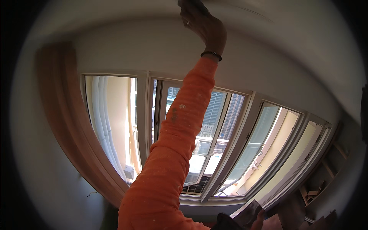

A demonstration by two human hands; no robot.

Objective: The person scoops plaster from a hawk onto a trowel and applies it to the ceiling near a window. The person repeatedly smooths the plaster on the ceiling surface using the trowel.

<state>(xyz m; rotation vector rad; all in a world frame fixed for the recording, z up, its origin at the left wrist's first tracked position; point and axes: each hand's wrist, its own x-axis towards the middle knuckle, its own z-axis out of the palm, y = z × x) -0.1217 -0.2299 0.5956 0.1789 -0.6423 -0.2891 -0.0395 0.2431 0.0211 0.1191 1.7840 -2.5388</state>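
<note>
A pale wall [126,42] fills most of the view and meets a pale ceiling [253,17] overhead. Set into the wall is a wide multi-pane window [143,115], some of its sashes swung open, with tall buildings [233,117] visible through the middle. The left arm, in an orange sleeve [165,161] flecked with pale spots, stretches up across it. A brown vertical band [61,88] (curtain or wood trim, I cannot tell which) runs down the left side. At the far right, dim shelving [327,168] holds small items too dark to identify.

The left hand [207,28] is raised to the top edge of the view, wrist bent back and fingers closed around a dark flat tool [198,5]; the tool is up by the ceiling, partly cut off, and contact cannot be made out. Low in the view, right of centre, is a greyish flat panel [247,214]. The right hand [259,221] shows only partly at its right edge; how far it is open, or whether it grips the panel, I cannot tell. A dark bracelet [214,55] circles the left wrist, and a small ring [188,23] sits on a left finger.
</note>
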